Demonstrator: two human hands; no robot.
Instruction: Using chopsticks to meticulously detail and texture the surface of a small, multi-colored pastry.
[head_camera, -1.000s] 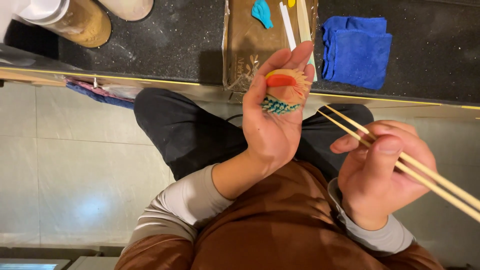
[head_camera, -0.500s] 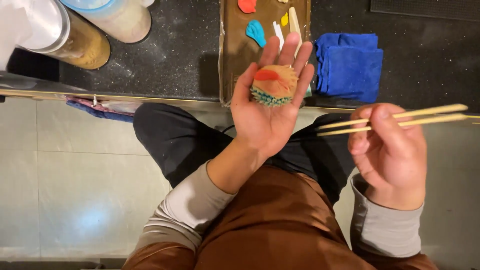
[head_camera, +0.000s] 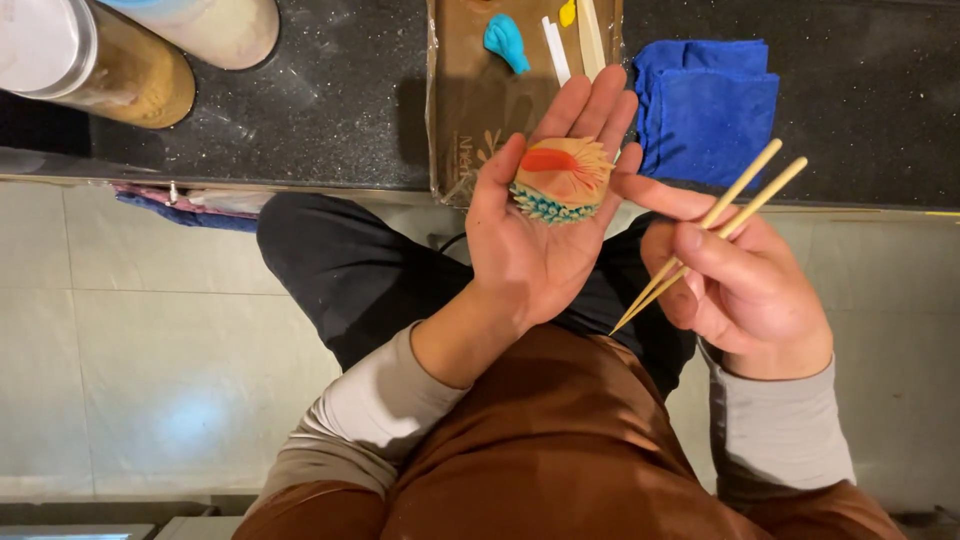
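The left hand (head_camera: 545, 240) lies flat and open, palm up. A small round clay shape (head_camera: 562, 178) sits on its fingers. The shape is orange with a red stripe on top and blue-green petals around the bottom. The right hand (head_camera: 745, 290) is closed around two thin wooden sticks (head_camera: 715, 232), and its first finger touches the clay shape. Behind the hands, a blue cloth (head_camera: 712, 108) lies on the dark counter (head_camera: 340, 95), beside a brown tray (head_camera: 470, 90).

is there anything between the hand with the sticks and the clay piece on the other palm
Nothing visible. The clay piece lies open on the left hand, uncovered. The right hand holds the two wooden sticks just beside it, its forefinger already reaching the left fingertips.
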